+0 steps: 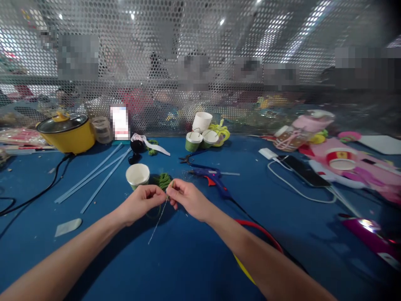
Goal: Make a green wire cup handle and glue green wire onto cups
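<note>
My right hand point(189, 198) is closed in a pinch on a thin twisted wire point(158, 223), whose free end slants down toward me. My left hand point(145, 200) meets it fingertip to fingertip, thumb and forefinger pinched together. A strand of green yarn seems to run from the left fingertips and loop below that hand; the exact grip is hidden. Just behind the hands lies a bundle of green yarn point(163, 180). A white paper cup point(138, 172) with a green lower part stands upright behind my left hand.
A blue glue gun point(216, 177) and pliers point(188, 159) lie behind my right hand. Glue sticks point(103, 184) lie left. Farther back are a yellow electric pot point(67, 136), small green cups point(193, 141) and a mesh panel point(163, 108). A phone point(303, 170) with a cable lies right.
</note>
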The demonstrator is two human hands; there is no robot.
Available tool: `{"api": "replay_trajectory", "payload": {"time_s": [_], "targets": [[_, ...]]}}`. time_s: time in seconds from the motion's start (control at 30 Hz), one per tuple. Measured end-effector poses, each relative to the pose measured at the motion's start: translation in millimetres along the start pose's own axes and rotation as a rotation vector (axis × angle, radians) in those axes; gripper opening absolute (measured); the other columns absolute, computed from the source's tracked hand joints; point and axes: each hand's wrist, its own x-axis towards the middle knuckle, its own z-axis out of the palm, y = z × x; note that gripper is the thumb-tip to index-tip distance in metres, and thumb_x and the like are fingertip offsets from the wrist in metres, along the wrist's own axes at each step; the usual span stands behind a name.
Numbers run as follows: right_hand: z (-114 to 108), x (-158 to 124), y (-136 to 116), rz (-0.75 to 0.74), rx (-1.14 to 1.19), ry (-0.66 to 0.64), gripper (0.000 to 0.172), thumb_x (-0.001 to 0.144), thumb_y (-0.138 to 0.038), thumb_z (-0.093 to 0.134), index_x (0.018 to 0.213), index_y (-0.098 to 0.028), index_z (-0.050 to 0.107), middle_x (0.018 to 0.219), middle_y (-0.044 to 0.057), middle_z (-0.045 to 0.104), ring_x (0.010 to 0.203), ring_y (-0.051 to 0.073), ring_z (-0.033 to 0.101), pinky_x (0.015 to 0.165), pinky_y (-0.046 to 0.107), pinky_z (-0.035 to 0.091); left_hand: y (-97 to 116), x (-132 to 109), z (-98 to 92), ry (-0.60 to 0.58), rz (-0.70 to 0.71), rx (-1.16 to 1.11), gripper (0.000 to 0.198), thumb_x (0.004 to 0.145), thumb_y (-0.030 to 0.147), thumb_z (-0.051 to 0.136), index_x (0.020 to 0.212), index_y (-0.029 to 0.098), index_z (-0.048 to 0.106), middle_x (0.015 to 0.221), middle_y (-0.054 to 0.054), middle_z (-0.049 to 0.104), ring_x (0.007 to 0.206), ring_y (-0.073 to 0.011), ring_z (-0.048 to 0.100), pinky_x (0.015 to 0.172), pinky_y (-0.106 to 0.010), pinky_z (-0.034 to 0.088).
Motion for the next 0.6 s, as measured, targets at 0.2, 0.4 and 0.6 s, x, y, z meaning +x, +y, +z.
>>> {"api": "replay_trajectory", "payload": {"time_s": [0.2, 0.4, 0.6], "targets": [[-0.5, -0.1, -2.5, -0.042, -0.096, 0.053, 0.021, 0.078, -0.036, 0.050, 0.070, -0.017, 0.047, 0.057, -0.004, 0.047, 0.050, 0.007, 0.046, 0.049, 0.021, 0.040, -1.5, 0.7, -0.5, 0.023, -0.001, 0.004, 0.026, 0.070, 0.038, 0.057, 0.066, 0.012, 0.053, 0.055, 0.005, 0.041, 0.048, -0.0049, 0.026, 0.045, -0.021, 0.017], [-0.2, -0.8, 1.1, -0.054, -0.171, 0.078, 0.022, 0.078, -0.037, 0.050, 0.068, -0.017, 0.047, 0.056, -0.004, 0.047, 0.049, 0.008, 0.047, 0.048, 0.021, 0.039, -9.3, 2.6, 3.4, 0.057, -0.012, 0.015, 0.023, 0.065, 0.034, 0.062, 0.065, 0.013, 0.052, 0.048, 0.008, 0.033, 0.045, -0.0046, 0.023, 0.044, -0.021, 0.015], [1.1, -1.6, 1.0, -0.034, -0.146, 0.098, 0.025, 0.075, -0.036, 0.054, 0.062, -0.018, 0.043, 0.049, -0.006, 0.044, 0.045, 0.007, 0.044, 0.045, 0.020, 0.036, -9.7, 2.4, 8.8, 0.056, -0.041, -0.026, 0.026, 0.064, 0.037, 0.063, 0.063, 0.013, 0.052, 0.050, 0.007, 0.038, 0.046, -0.0049, 0.026, 0.045, -0.021, 0.017]]}}
